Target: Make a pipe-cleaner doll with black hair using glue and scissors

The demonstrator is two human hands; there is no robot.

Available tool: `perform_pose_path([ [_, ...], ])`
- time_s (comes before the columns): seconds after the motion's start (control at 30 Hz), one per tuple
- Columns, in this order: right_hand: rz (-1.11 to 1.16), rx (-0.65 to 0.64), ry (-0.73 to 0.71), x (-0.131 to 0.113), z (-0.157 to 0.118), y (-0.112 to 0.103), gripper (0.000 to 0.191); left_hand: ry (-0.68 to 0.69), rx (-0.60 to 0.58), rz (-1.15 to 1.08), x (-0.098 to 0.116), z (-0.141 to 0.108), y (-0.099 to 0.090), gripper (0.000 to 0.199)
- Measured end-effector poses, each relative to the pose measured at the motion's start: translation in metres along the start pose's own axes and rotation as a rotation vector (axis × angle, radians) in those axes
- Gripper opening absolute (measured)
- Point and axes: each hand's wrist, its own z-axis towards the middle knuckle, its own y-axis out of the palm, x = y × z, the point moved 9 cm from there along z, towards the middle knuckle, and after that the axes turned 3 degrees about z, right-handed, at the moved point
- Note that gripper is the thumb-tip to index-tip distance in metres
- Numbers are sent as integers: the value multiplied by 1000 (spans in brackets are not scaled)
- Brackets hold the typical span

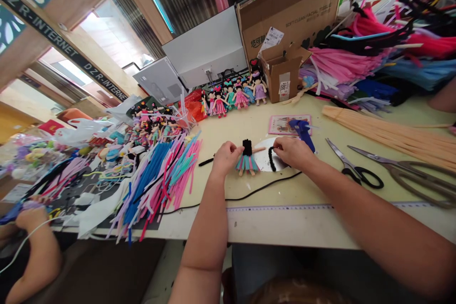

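Observation:
Between the fingertips of my left hand (228, 156) is a small pipe-cleaner doll (246, 165), with a black fuzzy head and a teal and pink striped skirt. One of its thin beige arms points right. A black pipe cleaner (205, 162) lies on the table just left of that hand. My right hand (294, 153) pinches a curved black pipe cleaner (271, 159), which hangs downward. Under both hands is a shiny round plate (280, 167), partly covered. Behind my right hand lies a blue glue gun (302, 136).
Black-handled scissors (356, 169) and larger shears (406, 166) lie at right, near beige pipe cleaners (392, 137). Coloured pipe cleaners (160, 175) cover the left side. Finished dolls (233, 95) stand behind, beside a cardboard box (281, 73). A cord (245, 196) crosses in front. Another person's arm (37, 242) is far left.

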Motion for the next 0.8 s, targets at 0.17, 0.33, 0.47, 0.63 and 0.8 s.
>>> perform_pose_path([
  [0.17,239,293,-180,-19,-12,-50,16,-28,-176,56,0,-3,20,46],
  [0.33,605,531,-29,20,-23,-110,24,4,-218,-44,7,-3,28,41],
  [0.47,1046,476,106,54,-25,-120,32,-26,-251,-70,4,0,32,31],
  [0.63,1129,774,137,91,-52,-139,28,-46,-188,-228,-4,5,28,29],
  [0.8,499,623,435,135,-57,-120,20,-51,-125,-355,-5,7,24,34],
])
